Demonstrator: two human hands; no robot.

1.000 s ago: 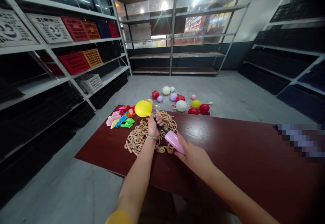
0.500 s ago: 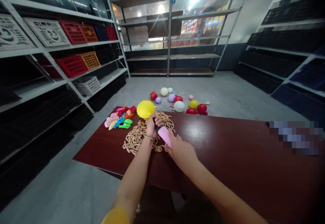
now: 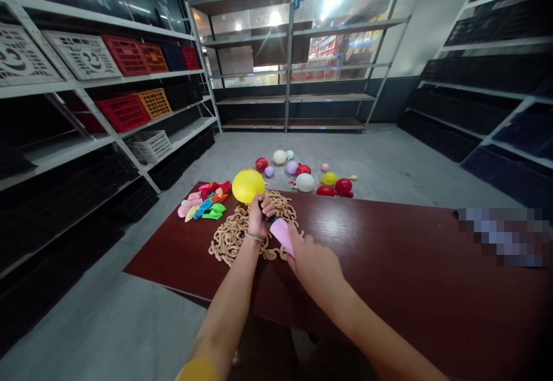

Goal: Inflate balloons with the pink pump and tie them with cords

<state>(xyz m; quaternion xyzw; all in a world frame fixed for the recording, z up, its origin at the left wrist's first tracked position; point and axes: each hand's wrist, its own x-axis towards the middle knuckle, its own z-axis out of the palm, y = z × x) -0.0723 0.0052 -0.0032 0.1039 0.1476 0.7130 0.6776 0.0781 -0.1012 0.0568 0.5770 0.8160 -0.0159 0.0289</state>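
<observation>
A round, inflated yellow balloon [image 3: 247, 186] stands off the far end of a balloon pump with a pink barrel [image 3: 281, 236] and black front end. My left hand [image 3: 261, 217] is closed around that black front end, where the balloon's neck meets it; the neck itself is hidden by my fingers. At the near end of the pink barrel, my right hand [image 3: 314, 261] is wrapped round the pump. Under and beside my left hand lies a heap of tan, curly, cord-like pieces [image 3: 228, 237]. To its left is a pile of limp, coloured balloons [image 3: 207, 201].
The dark red table [image 3: 389, 254] extends to the right, with a blurred-out item [image 3: 501, 237] near its right end. Several inflated balloons [image 3: 305, 182] lie on the floor beyond the far edge. Shelves with crates [image 3: 123, 111] stand at left; racks line the back and right.
The yellow balloon looks slightly bigger. My right hand has shifted a little right and toward me on the pump, and more of the pink barrel shows.
</observation>
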